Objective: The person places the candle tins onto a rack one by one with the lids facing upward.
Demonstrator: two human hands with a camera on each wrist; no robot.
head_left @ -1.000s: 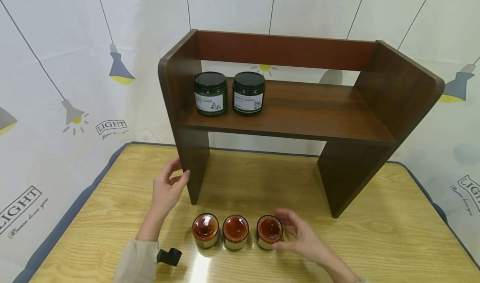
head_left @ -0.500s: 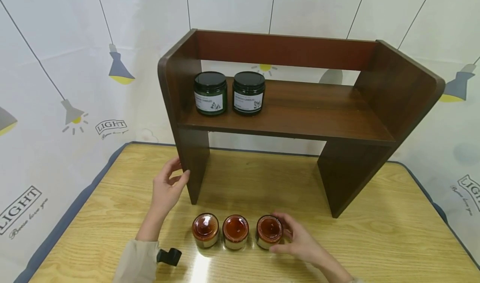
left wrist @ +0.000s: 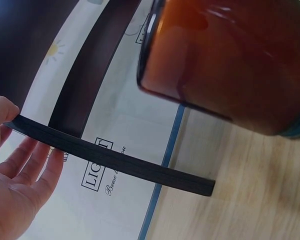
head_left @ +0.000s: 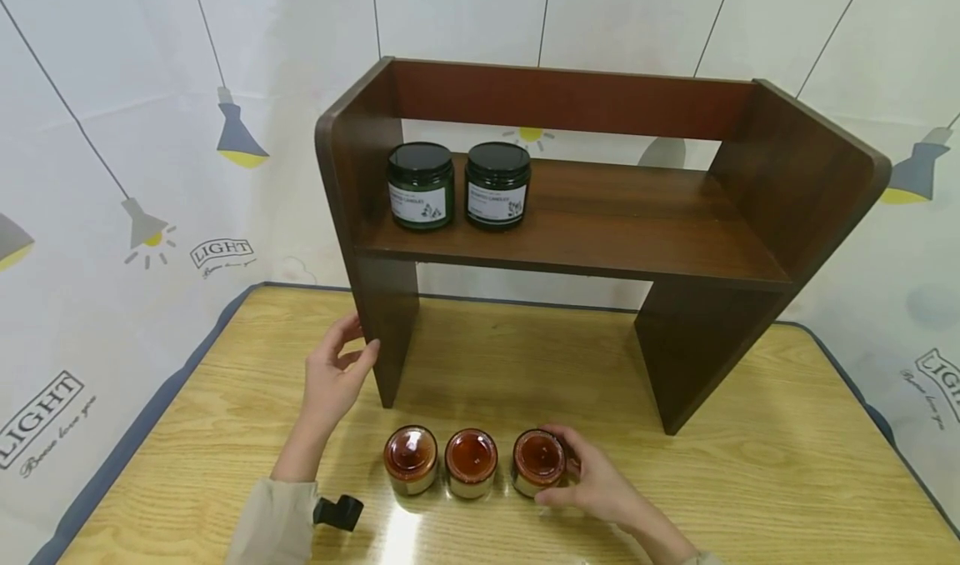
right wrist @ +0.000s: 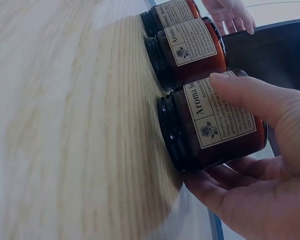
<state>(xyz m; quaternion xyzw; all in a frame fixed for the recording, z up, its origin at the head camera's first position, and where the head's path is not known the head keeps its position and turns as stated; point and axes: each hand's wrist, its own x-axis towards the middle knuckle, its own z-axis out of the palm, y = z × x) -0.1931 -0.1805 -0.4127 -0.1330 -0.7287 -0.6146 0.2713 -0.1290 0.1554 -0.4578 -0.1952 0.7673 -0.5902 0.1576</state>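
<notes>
Three amber candle jars stand upside down on their black lids in a row in front of the shelf: a left jar, a middle jar and a right jar. My right hand holds the right jar from its right side. In the right wrist view the thumb lies across its cream label, with the fingers round the opposite side. My left hand grips the front edge of the dark wooden shelf's left panel, thumb on one face and fingers on the other.
Two dark green candle jars with black lids, a left one and a right one, stand at the left of the shelf board. The right side panel rises behind my right hand. A printed cloth backs the wooden table.
My right hand has drawn in closer around the right amber jar, its thumb and fingers moving slightly left. The left hand stays on the shelf panel, and the jars stand where they were.
</notes>
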